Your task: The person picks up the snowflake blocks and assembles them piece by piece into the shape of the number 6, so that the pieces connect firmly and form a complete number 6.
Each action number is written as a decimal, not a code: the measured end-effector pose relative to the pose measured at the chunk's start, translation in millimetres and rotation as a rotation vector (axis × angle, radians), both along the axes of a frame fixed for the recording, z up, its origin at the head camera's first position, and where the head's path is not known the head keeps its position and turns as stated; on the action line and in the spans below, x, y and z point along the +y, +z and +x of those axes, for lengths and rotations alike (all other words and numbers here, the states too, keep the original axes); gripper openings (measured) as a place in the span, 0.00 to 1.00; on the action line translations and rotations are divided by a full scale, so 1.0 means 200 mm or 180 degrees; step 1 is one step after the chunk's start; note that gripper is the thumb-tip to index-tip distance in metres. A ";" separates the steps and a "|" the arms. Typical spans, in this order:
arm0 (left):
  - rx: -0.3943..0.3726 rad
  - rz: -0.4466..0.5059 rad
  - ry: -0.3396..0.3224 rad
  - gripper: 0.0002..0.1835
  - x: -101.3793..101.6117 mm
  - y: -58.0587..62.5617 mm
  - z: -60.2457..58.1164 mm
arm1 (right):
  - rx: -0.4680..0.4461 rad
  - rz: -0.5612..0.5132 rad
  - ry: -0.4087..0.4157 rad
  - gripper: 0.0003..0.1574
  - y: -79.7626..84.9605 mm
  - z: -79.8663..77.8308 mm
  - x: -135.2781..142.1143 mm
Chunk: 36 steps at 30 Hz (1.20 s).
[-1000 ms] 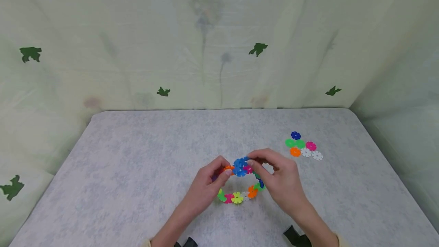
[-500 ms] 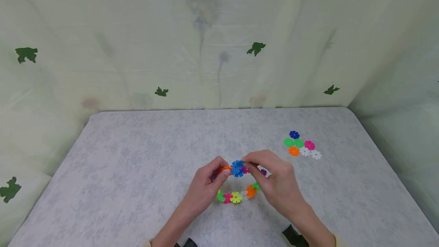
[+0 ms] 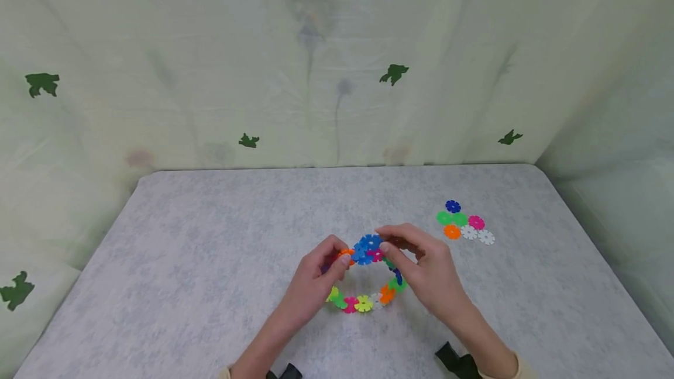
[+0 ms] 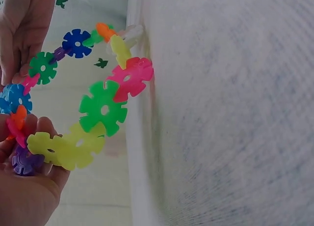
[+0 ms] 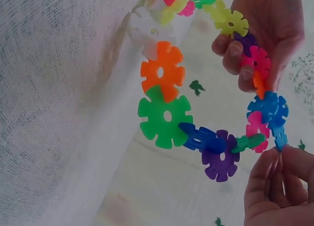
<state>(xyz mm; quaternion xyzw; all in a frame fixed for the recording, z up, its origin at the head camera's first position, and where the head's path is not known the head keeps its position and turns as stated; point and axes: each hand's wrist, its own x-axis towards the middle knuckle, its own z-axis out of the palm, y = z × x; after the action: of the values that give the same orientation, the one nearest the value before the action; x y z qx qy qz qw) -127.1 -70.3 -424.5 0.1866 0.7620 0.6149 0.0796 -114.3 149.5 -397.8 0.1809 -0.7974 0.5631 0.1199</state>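
Note:
A closed loop of interlocking flower-shaped plastic discs [image 3: 363,303] hangs between both hands in the head view. My left hand [image 3: 312,282] pinches the loop at an orange disc [image 3: 346,253] and a pink disc [image 5: 256,63]; a purple disc [image 4: 27,161] lies against its fingers in the left wrist view. With thumb and fingertips, my right hand [image 3: 433,271] pinches a light blue disc [image 5: 280,137], seen edge-on in the right wrist view. That disc meets a second blue disc [image 5: 268,109] of the loop. Green, dark blue, white and yellow discs form the rest.
Several loose discs lie at the back right of the grey table [image 3: 237,238], among them an orange one [image 3: 451,231] and a white one [image 3: 487,237]. A pale curtain [image 3: 210,63] with green bird shapes stands behind. Black straps [image 3: 457,361] show near the wrists.
Half a second ago the right hand dipped and shifted slightly left with the light blue disc. Now it is raised again, and the loop's right side shows more. The left hand has barely moved.

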 end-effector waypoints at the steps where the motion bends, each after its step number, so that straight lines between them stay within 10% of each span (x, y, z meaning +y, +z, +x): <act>1: -0.0033 0.0004 0.0049 0.03 0.00 0.00 0.00 | -0.0062 -0.0059 -0.0003 0.16 0.00 0.00 0.01; 18: -0.0300 0.0169 0.0286 0.04 -0.01 0.00 -0.03 | -0.0401 -0.0172 -0.0665 0.16 -0.01 -0.16 0.35; 36: -0.0359 0.0197 0.0282 0.03 -0.01 0.00 -0.04 | -0.1107 0.1548 -0.0205 0.17 -0.12 -0.34 0.69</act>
<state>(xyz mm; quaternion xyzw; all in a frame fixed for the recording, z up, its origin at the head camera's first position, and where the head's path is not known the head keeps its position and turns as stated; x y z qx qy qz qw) -134.3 -72.4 -424.1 0.1201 0.7445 0.6506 0.0893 -183.1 288.3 -422.7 0.0799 -0.9227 0.3741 -0.0476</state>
